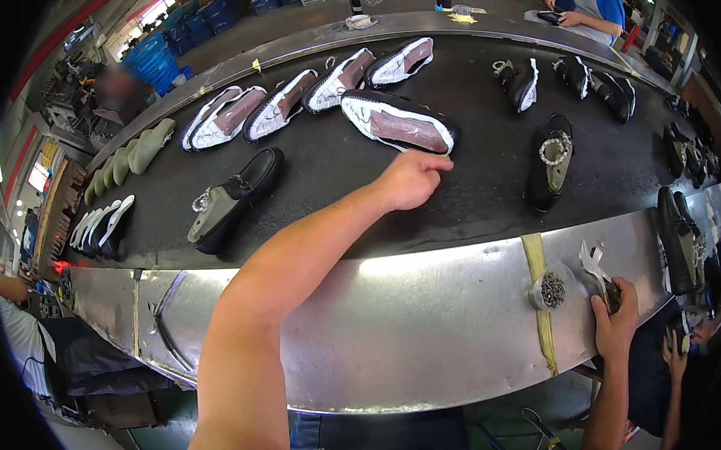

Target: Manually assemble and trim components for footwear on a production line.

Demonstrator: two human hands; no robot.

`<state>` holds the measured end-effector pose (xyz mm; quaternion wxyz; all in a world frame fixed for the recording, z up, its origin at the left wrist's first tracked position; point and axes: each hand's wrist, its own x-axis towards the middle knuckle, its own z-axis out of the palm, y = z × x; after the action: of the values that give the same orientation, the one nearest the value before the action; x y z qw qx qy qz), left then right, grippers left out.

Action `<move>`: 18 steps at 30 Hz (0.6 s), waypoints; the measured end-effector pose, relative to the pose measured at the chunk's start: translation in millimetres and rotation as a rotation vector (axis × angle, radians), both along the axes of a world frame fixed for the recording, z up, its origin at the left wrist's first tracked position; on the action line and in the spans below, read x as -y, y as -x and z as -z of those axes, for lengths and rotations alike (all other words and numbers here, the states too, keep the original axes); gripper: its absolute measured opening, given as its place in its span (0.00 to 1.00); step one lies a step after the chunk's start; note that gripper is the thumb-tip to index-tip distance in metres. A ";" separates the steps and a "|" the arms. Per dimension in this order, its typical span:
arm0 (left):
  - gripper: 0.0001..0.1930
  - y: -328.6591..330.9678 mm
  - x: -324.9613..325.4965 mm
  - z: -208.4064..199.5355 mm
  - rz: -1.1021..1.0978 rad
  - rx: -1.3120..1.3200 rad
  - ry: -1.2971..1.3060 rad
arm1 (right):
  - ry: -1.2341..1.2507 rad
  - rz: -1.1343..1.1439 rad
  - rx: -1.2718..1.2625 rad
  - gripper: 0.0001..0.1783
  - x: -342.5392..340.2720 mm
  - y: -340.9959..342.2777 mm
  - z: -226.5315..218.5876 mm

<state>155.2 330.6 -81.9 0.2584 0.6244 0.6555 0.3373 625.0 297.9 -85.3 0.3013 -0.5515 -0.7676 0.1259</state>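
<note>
My left hand (411, 180) reaches over the dark belt, fingers curled in and index finger pointing right. It is at the near edge of a shoe (409, 132) lying with its brownish underside and white lining edge up. Whether the fingers grip that edge is hidden. In my right hand (618, 318), over the metal ledge, is a pair of pincers (594, 261), metal jaws pointing away from me. Left of them stands a small clear tub of tacks (552, 291). Black shoes with beaded ornaments lie on either side of my left hand, one to the left (235, 200), another to the right (552, 162).
Several white-edged shoe uppers (287, 103) lie along the belt's far side. Green shoe lasts (132, 156) and white insoles (103, 222) line the left. A dark curved tool (168, 326) rests on the metal ledge (413, 319). Co-workers sit at the far right and both sides.
</note>
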 end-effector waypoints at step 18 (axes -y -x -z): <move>0.48 165.2 -199.4 -31.2 -0.432 -0.385 0.277 | 0.026 0.059 -0.005 0.27 0.9 9.5 -3.5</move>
<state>-10.0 529.9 -50.7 0.1345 0.4820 0.8494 0.1677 615.5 296.9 -81.8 0.2994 -0.5777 -0.7484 0.1283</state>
